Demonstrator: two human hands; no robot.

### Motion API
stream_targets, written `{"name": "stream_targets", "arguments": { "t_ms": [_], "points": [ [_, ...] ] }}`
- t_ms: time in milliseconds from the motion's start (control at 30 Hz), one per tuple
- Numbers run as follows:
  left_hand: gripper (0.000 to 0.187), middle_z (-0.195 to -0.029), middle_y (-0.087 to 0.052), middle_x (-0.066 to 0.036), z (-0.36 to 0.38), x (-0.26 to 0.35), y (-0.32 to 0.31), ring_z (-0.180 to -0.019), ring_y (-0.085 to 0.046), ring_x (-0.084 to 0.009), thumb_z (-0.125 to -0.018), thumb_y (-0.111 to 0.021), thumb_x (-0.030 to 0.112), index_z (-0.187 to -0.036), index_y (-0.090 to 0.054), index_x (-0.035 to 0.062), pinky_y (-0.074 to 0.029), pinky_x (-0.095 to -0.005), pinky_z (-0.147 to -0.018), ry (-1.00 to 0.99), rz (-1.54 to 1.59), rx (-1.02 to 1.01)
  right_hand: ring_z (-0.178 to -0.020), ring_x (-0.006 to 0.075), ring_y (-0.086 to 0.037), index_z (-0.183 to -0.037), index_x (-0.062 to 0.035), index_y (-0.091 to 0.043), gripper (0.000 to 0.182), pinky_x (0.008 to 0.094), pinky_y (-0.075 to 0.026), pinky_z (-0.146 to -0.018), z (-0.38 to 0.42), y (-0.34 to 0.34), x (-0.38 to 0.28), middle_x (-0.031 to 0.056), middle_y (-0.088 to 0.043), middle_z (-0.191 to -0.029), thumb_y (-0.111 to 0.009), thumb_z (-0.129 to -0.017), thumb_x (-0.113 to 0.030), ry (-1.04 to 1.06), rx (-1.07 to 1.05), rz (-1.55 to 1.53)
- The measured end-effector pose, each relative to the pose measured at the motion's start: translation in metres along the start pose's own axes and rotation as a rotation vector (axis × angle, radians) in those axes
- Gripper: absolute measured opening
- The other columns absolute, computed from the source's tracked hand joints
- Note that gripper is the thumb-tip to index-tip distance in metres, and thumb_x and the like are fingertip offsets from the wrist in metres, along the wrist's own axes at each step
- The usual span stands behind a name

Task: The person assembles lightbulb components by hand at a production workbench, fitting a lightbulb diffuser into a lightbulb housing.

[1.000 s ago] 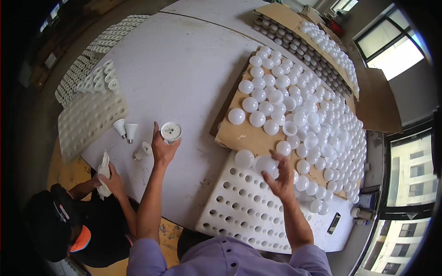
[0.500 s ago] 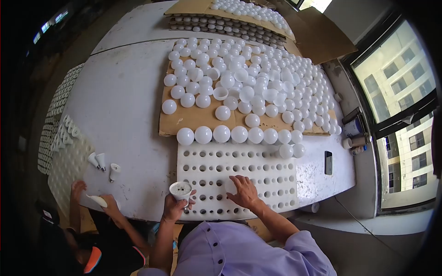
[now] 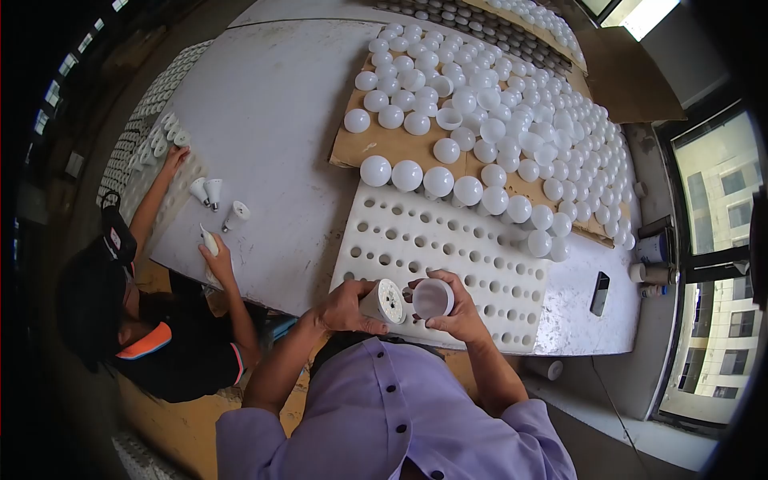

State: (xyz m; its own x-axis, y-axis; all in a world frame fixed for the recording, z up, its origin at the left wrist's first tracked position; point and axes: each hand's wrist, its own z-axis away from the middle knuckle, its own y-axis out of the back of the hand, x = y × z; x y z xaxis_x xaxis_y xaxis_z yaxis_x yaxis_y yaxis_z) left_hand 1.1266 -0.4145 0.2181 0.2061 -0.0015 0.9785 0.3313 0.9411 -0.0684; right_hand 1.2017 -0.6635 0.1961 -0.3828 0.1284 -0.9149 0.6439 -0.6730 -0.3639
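Observation:
My left hand grips the body of an LED bulb base, tilted so its round face with small parts points right. In my right hand is a white bulb cover, held by its sides with the open mouth toward me. Base and cover are close together but apart, over the near edge of a white foam tray with rows of holes. White bulb covers line the tray's far edge.
Many more covers sit on a cardboard sheet behind the tray. A phone lies at right. To the left, a co-worker holds a white nozzle bottle and reaches toward bulb bases. Loose bulb bases lie nearby.
My right hand, earlier low over the tray, now holds a bulb cover beside the base. My left hand has tipped the base sideways. The view has turned, and the co-worker's arm reaches farther out.

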Motion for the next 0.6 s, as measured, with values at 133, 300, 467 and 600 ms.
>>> {"name": "stream_targets", "arguments": {
  "t_ms": [133, 300, 467, 600],
  "points": [
    [0.064, -0.102, -0.067, -0.013, 0.006, 0.003, 0.004, -0.096, -0.06, -0.018, -0.065, -0.085, 0.034, -0.111, -0.061, -0.0021, -0.046, -0.0308, -0.086, 0.011, -0.026, -0.006, -0.108, 0.0172, -0.054, -0.125, -0.0072, -0.041, 0.084, 0.0321, -0.044, -0.093, -0.002, -0.008, -0.003, 0.0069, -0.055, -0.117, -0.089, -0.057, -0.014, 0.115, -0.005, 0.194],
    [0.065, -0.099, -0.068, -0.016, 0.008, -0.004, 0.008, -0.092, -0.063, -0.0184, -0.06, -0.086, 0.035, -0.106, -0.062, -0.0049, -0.047, -0.03, -0.084, 0.085, -0.103, -0.027, -0.104, 0.0184, -0.057, -0.122, -0.0082, -0.04, 0.086, 0.0331, -0.046, -0.09, -0.008, -0.023, -0.013, 0.0077, -0.055, -0.114, -0.091, -0.054, -0.016, 0.141, -0.058, 0.338],
    [0.065, -0.095, -0.069, -0.016, 0.01, -0.004, 0.01, -0.087, -0.064, -0.0177, -0.059, -0.087, 0.033, -0.105, -0.063, -0.0062, -0.048, -0.0297, -0.081, 0.115, -0.163, -0.017, -0.105, 0.0162, -0.054, -0.123, -0.0063, -0.043, 0.083, 0.031, -0.043, -0.091, -0.011, -0.031, -0.014, 0.0063, -0.056, -0.113, -0.09, -0.056, -0.015, 0.133, -0.081, 0.438],
    [0.063, -0.091, -0.069, -0.015, 0.009, 0.0, 0.01, -0.084, -0.065, -0.0169, -0.059, -0.086, 0.03, -0.105, -0.063, -0.0061, -0.049, -0.0294, -0.079, 0.075, -0.185, -0.002, -0.103, 0.0167, -0.056, -0.124, -0.005, -0.044, 0.083, 0.0315, -0.044, -0.091, -0.012, -0.035, -0.017, 0.0067, -0.057, -0.111, -0.09, -0.056, -0.019, 0.124, -0.078, 0.549]
  ]
}}
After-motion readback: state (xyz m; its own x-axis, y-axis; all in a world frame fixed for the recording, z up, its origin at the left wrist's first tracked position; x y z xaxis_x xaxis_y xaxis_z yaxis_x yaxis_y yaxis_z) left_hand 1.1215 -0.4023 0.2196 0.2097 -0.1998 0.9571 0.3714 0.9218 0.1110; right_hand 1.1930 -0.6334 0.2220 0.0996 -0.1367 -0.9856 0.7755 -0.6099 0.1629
